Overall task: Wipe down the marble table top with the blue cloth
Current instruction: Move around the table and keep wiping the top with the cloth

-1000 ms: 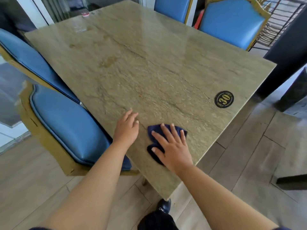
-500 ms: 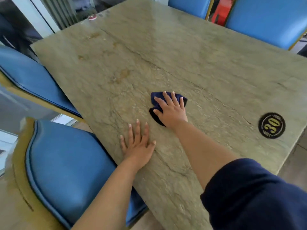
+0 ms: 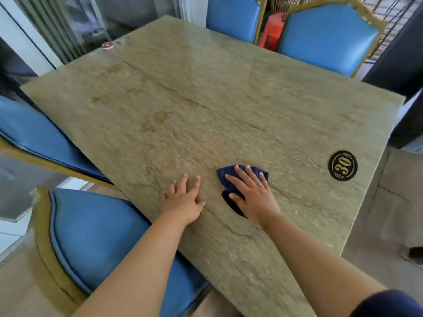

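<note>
A greenish-beige marble table top (image 3: 206,106) fills the head view. A dark blue cloth (image 3: 225,179) lies crumpled on it near the front edge. My right hand (image 3: 251,193) presses flat on the cloth with its fingers straight and spread, covering most of it. Just to the left, my left hand (image 3: 183,197) rests flat on the bare marble, fingers spread, holding nothing. Brownish stains (image 3: 160,116) mark the stone further back on the left.
A round black badge (image 3: 342,165) with the number 30 sits on the table at the right. Blue padded chairs with gold frames stand at the left (image 3: 96,236) and at the far side (image 3: 327,35). A small red round object (image 3: 107,45) lies near the far left edge.
My right hand has slid the cloth back toward the front edge after pushing it out over the table. My left hand has stayed flat on the marble beside it.
</note>
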`<control>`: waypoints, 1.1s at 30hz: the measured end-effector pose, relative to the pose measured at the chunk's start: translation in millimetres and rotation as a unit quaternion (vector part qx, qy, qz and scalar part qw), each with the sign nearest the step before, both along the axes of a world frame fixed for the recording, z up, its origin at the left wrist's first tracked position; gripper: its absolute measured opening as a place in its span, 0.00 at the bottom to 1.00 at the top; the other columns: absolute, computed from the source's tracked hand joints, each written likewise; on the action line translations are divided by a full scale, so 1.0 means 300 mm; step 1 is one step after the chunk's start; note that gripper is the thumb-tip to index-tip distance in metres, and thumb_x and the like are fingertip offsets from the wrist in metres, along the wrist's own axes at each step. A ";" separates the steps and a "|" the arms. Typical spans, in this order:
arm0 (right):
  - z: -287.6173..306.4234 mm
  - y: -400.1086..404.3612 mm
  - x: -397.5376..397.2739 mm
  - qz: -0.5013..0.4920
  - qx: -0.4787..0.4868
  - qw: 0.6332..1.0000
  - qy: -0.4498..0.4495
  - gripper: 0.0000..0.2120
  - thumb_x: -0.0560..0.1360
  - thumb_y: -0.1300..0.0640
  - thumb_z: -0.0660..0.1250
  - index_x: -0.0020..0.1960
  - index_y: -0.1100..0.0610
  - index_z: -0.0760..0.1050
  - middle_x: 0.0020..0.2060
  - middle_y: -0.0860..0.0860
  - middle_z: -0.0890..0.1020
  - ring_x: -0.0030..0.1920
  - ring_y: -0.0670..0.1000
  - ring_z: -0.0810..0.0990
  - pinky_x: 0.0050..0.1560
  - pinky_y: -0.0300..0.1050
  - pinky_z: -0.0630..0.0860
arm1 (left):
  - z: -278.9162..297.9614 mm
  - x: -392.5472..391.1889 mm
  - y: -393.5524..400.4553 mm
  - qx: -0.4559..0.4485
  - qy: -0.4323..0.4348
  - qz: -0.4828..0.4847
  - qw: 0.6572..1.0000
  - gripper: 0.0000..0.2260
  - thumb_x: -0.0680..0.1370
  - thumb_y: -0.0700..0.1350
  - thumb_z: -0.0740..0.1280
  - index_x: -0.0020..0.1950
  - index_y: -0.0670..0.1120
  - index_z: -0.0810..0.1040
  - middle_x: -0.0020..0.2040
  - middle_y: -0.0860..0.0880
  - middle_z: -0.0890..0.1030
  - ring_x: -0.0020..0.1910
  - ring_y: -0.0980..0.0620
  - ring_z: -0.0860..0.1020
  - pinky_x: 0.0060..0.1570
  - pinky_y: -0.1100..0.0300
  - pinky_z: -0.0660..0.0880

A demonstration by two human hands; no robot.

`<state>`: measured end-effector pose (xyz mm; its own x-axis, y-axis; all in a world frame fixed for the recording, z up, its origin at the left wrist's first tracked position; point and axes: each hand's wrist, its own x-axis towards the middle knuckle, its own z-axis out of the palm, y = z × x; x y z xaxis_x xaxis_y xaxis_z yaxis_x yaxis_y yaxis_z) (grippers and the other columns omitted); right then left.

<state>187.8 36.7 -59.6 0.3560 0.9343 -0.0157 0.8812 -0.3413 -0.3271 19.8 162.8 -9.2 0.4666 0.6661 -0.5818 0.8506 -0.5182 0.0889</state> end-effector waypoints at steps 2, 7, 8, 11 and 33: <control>0.001 -0.047 0.008 -0.161 0.004 0.987 -0.001 0.27 0.78 0.37 0.46 0.76 0.42 0.55 0.78 0.46 0.51 0.77 0.51 0.41 0.75 0.55 0.39 | 0.008 0.000 0.023 0.012 0.006 -0.023 1.000 0.35 0.79 0.63 0.56 0.76 0.61 0.35 0.79 0.51 0.36 0.77 0.41 0.43 0.74 0.39 0.48; 0.017 0.004 -0.238 -0.350 -0.018 0.936 0.021 0.27 0.80 0.40 0.50 0.77 0.46 0.52 0.78 0.51 0.46 0.77 0.56 0.38 0.74 0.59 0.36 | 0.022 0.019 0.158 0.015 0.035 -0.099 0.994 0.49 0.73 0.70 0.60 0.74 0.51 0.27 0.73 0.46 0.24 0.75 0.44 0.29 0.72 0.38 0.37; 0.014 0.027 -0.308 -0.333 -0.006 0.943 0.018 0.27 0.80 0.40 0.49 0.77 0.46 0.52 0.78 0.51 0.47 0.77 0.56 0.38 0.74 0.59 0.35 | 0.022 0.025 0.181 0.014 0.036 -0.108 0.993 0.47 0.75 0.69 0.57 0.74 0.49 0.27 0.73 0.46 0.24 0.74 0.45 0.28 0.72 0.39 0.36; -0.002 0.076 -0.478 -0.238 0.011 0.971 -0.007 0.28 0.78 0.39 0.50 0.76 0.45 0.54 0.78 0.51 0.51 0.77 0.55 0.39 0.73 0.59 0.37 | 0.007 0.036 0.203 -0.015 0.013 -0.093 0.996 0.38 0.80 0.64 0.49 0.76 0.46 0.31 0.74 0.46 0.26 0.75 0.46 0.30 0.73 0.40 0.36; -0.008 -0.106 -0.571 -0.236 -0.014 0.971 -0.026 0.32 0.75 0.31 0.50 0.76 0.40 0.54 0.78 0.47 0.50 0.76 0.52 0.38 0.75 0.60 0.42 | -0.001 0.048 0.186 0.037 -0.075 -0.037 0.996 0.35 0.79 0.60 0.59 0.79 0.46 0.48 0.80 0.46 0.41 0.78 0.46 0.40 0.75 0.42 0.45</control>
